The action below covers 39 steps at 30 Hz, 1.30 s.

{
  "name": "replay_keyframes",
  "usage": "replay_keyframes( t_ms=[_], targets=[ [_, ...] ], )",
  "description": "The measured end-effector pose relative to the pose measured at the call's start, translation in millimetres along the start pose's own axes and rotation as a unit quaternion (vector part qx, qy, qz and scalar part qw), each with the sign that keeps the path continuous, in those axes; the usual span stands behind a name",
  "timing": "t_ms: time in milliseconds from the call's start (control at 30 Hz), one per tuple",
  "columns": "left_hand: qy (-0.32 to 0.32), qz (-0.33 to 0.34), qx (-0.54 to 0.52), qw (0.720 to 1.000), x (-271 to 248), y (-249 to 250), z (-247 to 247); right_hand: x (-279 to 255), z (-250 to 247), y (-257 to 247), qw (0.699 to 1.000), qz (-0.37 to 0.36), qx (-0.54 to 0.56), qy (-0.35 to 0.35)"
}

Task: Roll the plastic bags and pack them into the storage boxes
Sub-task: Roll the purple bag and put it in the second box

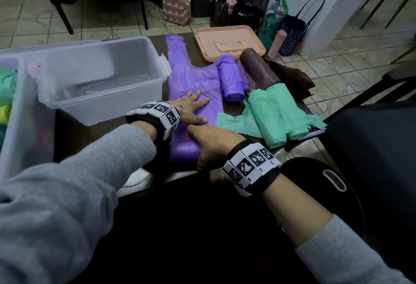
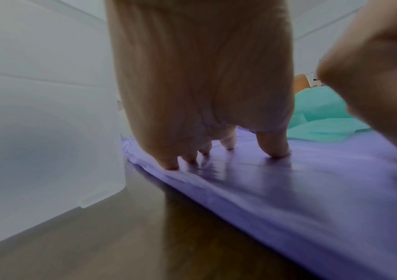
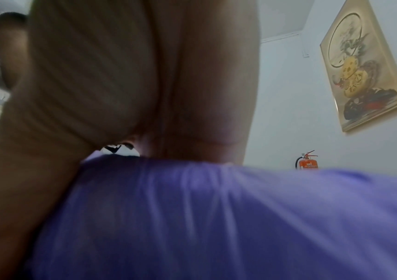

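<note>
Purple bag (image 1: 193, 76) is lying flat, left hand (image 1: 191, 108) pressing it, fingers spread. Right hand (image 1: 211, 144) is resting on its rolled end; grip hidden. Only the right wrist view is showing a fire extinguisher (image 3: 308, 163).

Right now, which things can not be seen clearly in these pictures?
- Head view: contents of the clear plastic storage box at the left edge, cut off by the frame.
- Right wrist view: right hand fingertips, hidden behind the flat purple plastic bag.
- Left wrist view: green plastic bags, blurred.
</note>
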<state>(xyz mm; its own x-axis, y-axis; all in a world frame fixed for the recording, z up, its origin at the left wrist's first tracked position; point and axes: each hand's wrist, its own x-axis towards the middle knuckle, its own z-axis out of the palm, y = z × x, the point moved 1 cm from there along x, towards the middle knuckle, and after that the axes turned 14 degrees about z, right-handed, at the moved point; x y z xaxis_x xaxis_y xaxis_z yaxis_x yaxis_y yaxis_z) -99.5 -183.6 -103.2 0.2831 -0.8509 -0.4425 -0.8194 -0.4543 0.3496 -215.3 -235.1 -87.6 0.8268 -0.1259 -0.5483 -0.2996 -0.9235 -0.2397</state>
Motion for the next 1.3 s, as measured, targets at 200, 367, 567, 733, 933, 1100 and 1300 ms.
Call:
replay_keyframes(
  t_ms=[200, 367, 567, 733, 933, 1100, 1300],
  targets=[
    [0.003, -0.004, 0.002, 1.000, 2, 0, 1, -2, 1, 2, 1.000, -0.006, 0.005, 0.023],
    [0.016, -0.005, -0.018, 1.000, 5, -2, 1, 0, -4, 7, 0.999, -0.008, -0.002, 0.042],
    [0.127, 0.044, -0.094, 0.986, -9, -5, -4, -2, -5, 14, 0.996, -0.006, 0.070, 0.056],
    [0.197, 0.037, -0.073, 0.977, -32, 11, -9, 0, -13, 19, 0.998, 0.015, 0.062, 0.025],
    [0.158, 0.004, -0.148, 0.976, -66, 25, -20, 8, -20, 29, 0.996, 0.008, 0.087, -0.025],
    [0.045, 0.005, -0.084, 0.995, -81, 24, -13, 15, -20, 39, 0.986, 0.023, 0.164, -0.010],
    [0.098, -0.006, -0.067, 0.993, -80, 35, 4, 16, -17, 40, 0.986, 0.029, 0.153, 0.050]
  ],
)
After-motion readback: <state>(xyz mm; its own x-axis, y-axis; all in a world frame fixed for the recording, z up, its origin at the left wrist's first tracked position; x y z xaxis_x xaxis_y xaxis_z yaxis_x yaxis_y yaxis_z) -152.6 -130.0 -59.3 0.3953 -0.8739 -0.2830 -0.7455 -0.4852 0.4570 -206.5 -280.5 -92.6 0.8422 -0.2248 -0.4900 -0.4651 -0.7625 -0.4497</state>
